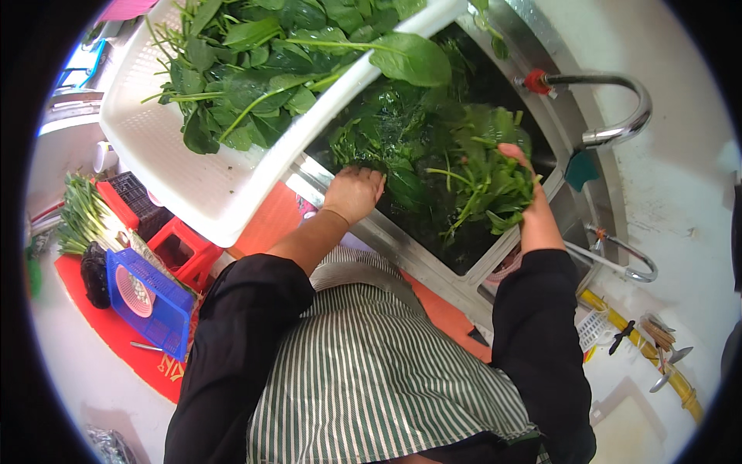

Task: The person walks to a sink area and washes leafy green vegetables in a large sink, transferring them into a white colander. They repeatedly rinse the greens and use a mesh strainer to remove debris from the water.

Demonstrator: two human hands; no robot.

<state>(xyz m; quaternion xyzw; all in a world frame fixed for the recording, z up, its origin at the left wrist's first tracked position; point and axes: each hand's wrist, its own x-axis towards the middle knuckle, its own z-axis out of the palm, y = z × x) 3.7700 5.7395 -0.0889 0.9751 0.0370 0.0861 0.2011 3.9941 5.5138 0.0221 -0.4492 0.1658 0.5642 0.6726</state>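
A bunch of leafy greens [493, 180] is in my right hand [524, 174], held at the right side of a water-filled steel sink [475, 272]. My left hand [355, 191] is at the sink's near left edge, its fingertips among wet greens [400, 168] in the water; whether they grip any is hidden. A white perforated plastic basket [191, 191], heaped with leafy greens [255, 75], rests tilted over the sink's left side. One large leaf [413, 60] hangs across the basket's rim.
Two curved chrome faucets [637, 98] rise along the right wall, with a green cloth or pad [581, 171] between them. At left are a red plastic stool [184, 249], a blue basket [156, 316] holding a pink strainer [134, 290], and green onions [87, 217]. Ladles [672, 359] hang by a yellow pipe [632, 342].
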